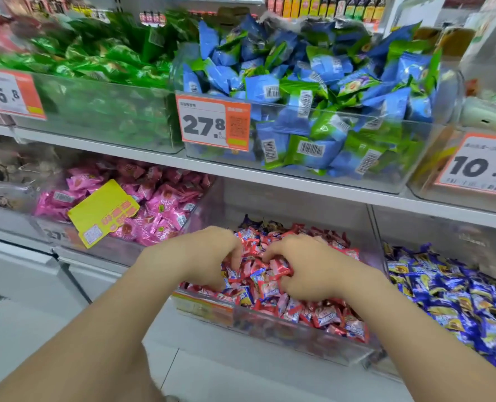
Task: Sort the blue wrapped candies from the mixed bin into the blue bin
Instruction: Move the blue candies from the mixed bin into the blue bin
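Note:
The mixed bin [270,324] is a clear tray on the lower shelf, heaped with red wrapped candies and a few blue wrapped candies [245,297] among them. Both my hands are inside it, close together. My left hand [209,256] has its fingers curled down into the pile, and what they hold is hidden. My right hand [305,271] curls its thumb and fingers round a red wrapped candy [280,268]. The blue bin [432,230], to the right on the same shelf, is full of blue and yellow wrapped candies [458,300].
A bin of pink candies with a loose yellow tag [104,213] sits to the left. On the upper shelf stand a green candy bin [96,111] and a blue-green packet bin with a 27.8 price tag [212,123]. The shelf edge [299,181] overhangs the lower bins.

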Action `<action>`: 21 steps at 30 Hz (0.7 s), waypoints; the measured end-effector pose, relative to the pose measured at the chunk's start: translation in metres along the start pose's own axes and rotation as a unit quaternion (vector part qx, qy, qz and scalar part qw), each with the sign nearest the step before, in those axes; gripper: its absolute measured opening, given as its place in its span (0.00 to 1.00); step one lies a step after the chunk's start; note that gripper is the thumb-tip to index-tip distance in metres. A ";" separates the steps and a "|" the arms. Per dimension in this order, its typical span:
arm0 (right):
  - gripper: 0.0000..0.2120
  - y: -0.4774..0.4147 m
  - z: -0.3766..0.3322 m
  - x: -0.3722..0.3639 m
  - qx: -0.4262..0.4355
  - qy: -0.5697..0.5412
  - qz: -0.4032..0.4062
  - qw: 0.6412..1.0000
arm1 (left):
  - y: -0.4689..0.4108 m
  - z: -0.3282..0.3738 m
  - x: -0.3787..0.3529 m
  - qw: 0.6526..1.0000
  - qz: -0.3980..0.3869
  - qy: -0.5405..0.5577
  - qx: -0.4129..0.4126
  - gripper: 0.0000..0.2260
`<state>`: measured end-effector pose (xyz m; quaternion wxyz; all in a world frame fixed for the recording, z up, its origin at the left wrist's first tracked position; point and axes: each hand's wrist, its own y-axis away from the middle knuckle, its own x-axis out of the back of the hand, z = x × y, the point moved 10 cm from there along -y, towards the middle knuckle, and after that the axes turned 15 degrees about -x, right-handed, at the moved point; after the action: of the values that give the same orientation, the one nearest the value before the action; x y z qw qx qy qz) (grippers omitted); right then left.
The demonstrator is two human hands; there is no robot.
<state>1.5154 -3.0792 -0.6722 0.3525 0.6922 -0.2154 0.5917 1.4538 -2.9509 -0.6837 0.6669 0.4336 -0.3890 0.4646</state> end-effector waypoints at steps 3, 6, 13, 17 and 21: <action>0.15 0.005 0.008 0.009 -0.027 -0.026 -0.006 0.999 | -0.005 -0.004 -0.006 1.000 -0.006 0.009 -0.002 0.18; 0.14 0.003 0.015 0.020 -0.040 -0.070 0.027 0.996 | -0.007 0.001 0.000 1.000 0.009 0.017 -0.016 0.14; 0.19 -0.005 0.001 0.023 0.010 -0.135 0.078 0.988 | -0.015 0.012 0.015 0.996 0.076 0.041 -0.035 0.18; 0.17 -0.021 -0.008 0.004 0.005 -0.040 0.062 0.997 | -0.021 0.020 0.002 0.995 0.045 0.065 -0.067 0.11; 0.29 -0.035 0.002 -0.014 -0.029 -0.023 -0.038 0.999 | -0.027 0.027 -0.014 0.992 -0.005 0.058 -0.110 0.19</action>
<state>1.5392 -3.0594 -0.6942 0.3896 0.7028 -0.2135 0.5556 1.4726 -2.9856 -0.6932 0.7341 0.3318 -0.3965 0.4404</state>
